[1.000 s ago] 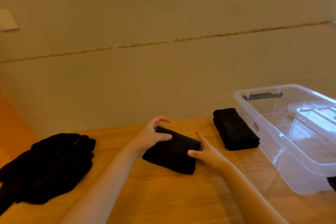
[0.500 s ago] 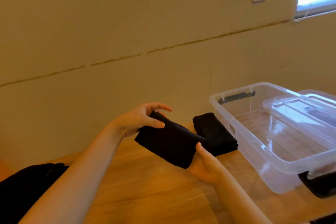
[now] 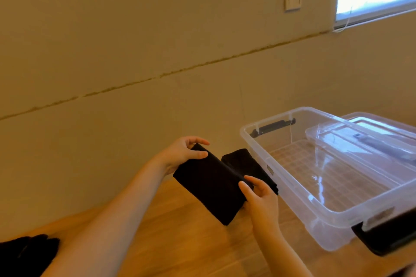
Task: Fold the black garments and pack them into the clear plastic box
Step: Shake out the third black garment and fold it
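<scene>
A folded black garment (image 3: 209, 184) is held above the wooden table between both hands. My left hand (image 3: 183, 153) grips its far left corner, thumb on top. My right hand (image 3: 258, 195) holds its near right end, fingers curled under it. A second folded black garment (image 3: 245, 162) lies on the table just behind, partly hidden, beside the clear plastic box (image 3: 292, 191). The box stands open at the right and holds no garments.
The box's clear lid (image 3: 364, 135) rests across the box's far right side. A heap of unfolded black garments (image 3: 24, 252) lies at the lower left of the wooden table (image 3: 180, 243). A dark object (image 3: 387, 234) sits under the box's near corner. The wall stands close behind.
The folded garment has been lifted off the table by both hands and carried right, towards the box. My view has swung right, so the heap of garments slid to the left edge.
</scene>
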A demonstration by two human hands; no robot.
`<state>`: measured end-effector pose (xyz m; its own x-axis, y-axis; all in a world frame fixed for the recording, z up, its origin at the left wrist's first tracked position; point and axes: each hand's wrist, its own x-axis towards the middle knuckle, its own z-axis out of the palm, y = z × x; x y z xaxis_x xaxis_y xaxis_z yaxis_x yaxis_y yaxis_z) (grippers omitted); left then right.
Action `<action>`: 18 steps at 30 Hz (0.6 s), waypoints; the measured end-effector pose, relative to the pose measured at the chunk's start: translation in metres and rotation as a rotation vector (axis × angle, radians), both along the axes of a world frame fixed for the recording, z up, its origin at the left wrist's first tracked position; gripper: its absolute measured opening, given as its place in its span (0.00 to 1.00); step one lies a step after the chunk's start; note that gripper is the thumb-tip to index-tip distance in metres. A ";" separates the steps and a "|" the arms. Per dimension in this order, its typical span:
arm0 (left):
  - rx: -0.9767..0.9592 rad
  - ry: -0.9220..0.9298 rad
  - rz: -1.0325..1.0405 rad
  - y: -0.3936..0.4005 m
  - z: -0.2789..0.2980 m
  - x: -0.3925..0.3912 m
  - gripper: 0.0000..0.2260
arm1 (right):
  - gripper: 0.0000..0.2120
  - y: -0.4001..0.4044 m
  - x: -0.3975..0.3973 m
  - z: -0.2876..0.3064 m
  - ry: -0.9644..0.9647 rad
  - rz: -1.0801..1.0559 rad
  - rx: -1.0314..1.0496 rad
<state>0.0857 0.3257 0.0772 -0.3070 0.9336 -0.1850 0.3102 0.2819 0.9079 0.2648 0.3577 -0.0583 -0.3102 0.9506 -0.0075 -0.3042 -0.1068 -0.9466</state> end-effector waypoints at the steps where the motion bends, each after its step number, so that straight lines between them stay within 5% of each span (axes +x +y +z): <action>1: -0.001 -0.001 -0.009 0.013 -0.002 0.001 0.10 | 0.10 0.002 0.001 0.002 -0.029 -0.048 0.016; 12: -0.185 -0.060 -0.224 0.143 -0.052 -0.004 0.06 | 0.23 0.022 -0.004 -0.007 0.014 -0.263 -0.262; 18: 0.131 0.289 -0.064 0.153 -0.090 0.007 0.18 | 0.22 0.020 -0.008 -0.017 -0.107 -0.388 -0.172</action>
<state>0.0931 0.4789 -0.0128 -0.2689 0.9629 0.0239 0.5740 0.1403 0.8067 0.2569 0.3781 -0.0756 0.0810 0.9787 -0.1888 -0.2541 -0.1629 -0.9534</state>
